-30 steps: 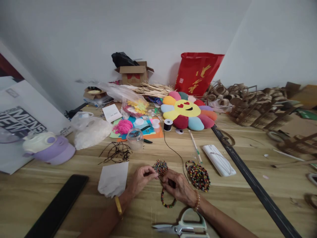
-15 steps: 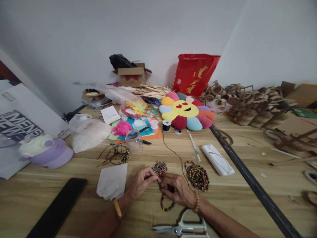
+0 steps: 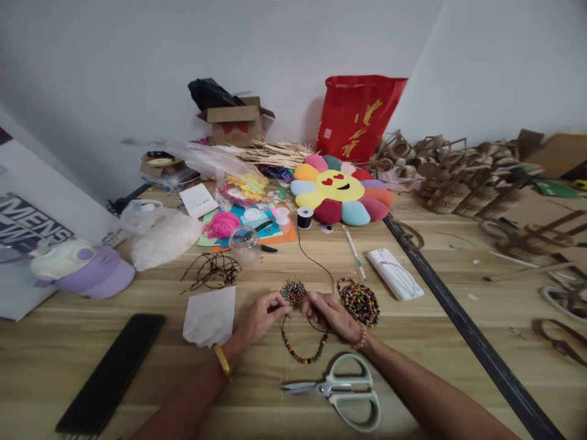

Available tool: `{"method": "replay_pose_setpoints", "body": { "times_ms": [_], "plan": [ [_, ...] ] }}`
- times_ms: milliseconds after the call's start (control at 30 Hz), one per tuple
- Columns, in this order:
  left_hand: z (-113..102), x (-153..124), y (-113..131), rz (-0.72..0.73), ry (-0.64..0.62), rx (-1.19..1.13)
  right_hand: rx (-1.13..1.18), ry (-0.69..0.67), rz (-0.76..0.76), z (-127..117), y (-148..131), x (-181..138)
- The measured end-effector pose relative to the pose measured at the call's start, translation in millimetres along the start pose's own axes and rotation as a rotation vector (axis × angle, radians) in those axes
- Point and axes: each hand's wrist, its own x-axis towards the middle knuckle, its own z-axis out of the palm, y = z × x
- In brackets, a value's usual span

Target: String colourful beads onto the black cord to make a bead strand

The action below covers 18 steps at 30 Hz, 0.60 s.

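A partly strung loop of coloured beads (image 3: 306, 359) hangs on a thin black cord between my hands. My left hand (image 3: 267, 313) pinches the cord at the loop's left end. My right hand (image 3: 331, 313) is closed on the cord at the other side, its fingertips partly hidden. Just beyond the fingers lies a small pile of loose-looking beads (image 3: 293, 292). To the right of my right hand rests a coiled heap of bead strands (image 3: 360, 300). The black cord runs back to a spool (image 3: 304, 217). Scissors (image 3: 342, 388) lie open-handled below my right wrist.
A black phone-like slab (image 3: 110, 373) and white paper (image 3: 210, 315) lie left. Beyond them are tangled black cords (image 3: 213, 270), a clear jar (image 3: 244, 244) and pink yarn (image 3: 222, 225). A white power bank-like block (image 3: 395, 275) and a dark strip (image 3: 463, 324) are right; a flower cushion (image 3: 342, 189) stands behind.
My hands have moved apart, and the bead loop has opened wider between them. The view has tilted down, showing more of the scissors.
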Motion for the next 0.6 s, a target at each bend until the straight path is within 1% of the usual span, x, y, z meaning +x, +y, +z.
{"method": "replay_pose_setpoints", "body": {
  "times_ms": [200,400,600],
  "plan": [
    [-0.2,-0.3,0.0,0.003,-0.006,0.044,0.151,0.049,0.011,-2.2,5.8,2.7],
    [0.7,-1.1,4.2,0.024,0.006,0.095,0.129,0.052,0.032,0.2,3.4,2.4],
    [0.1,-1.3,1.9,0.056,0.007,0.14,0.09,0.059,0.04,2.3,2.4,3.7]
  ]
}}
